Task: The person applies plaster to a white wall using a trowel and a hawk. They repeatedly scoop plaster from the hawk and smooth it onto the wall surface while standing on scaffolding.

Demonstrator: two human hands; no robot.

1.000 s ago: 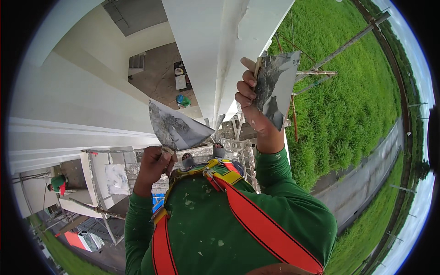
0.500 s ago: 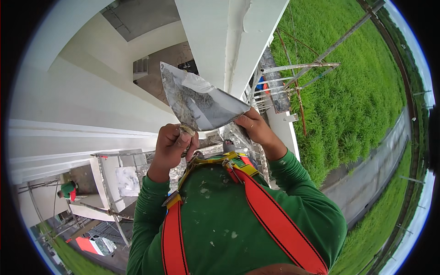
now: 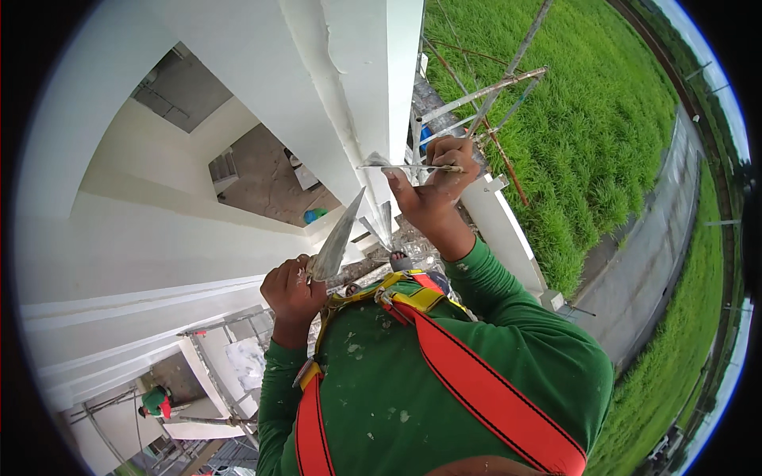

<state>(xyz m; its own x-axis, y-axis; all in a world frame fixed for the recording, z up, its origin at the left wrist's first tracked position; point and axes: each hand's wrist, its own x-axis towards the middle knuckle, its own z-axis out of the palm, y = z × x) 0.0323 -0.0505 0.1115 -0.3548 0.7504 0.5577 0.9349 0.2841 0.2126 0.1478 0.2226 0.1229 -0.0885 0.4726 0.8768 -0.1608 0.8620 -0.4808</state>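
Observation:
My left hand (image 3: 292,292) is closed around the handle of a putty knife (image 3: 340,242). Its grey, smeared blade points up and to the right. Higher up and to the right, my right hand (image 3: 438,198) grips a thin flat metal blade (image 3: 409,166), seen nearly edge-on. A dab of whitish putty (image 3: 375,160) sits at that blade's left end, in front of a white wall corner (image 3: 333,87). The two tools are apart. Fingers hide the putty knife's handle.
Scaffold pipes (image 3: 484,99) stand beyond my right hand. A low white parapet (image 3: 508,230) borders green grass (image 3: 579,135). An opening (image 3: 258,170) in the white wall shows a floor below. At lower left, another person (image 3: 156,402) in green is by more scaffolding.
The two blades, overlapping before, are now separated. My right hand has gone up with its blade turned edge-on. My left hand has dropped slightly, its putty knife turned. The view has shifted.

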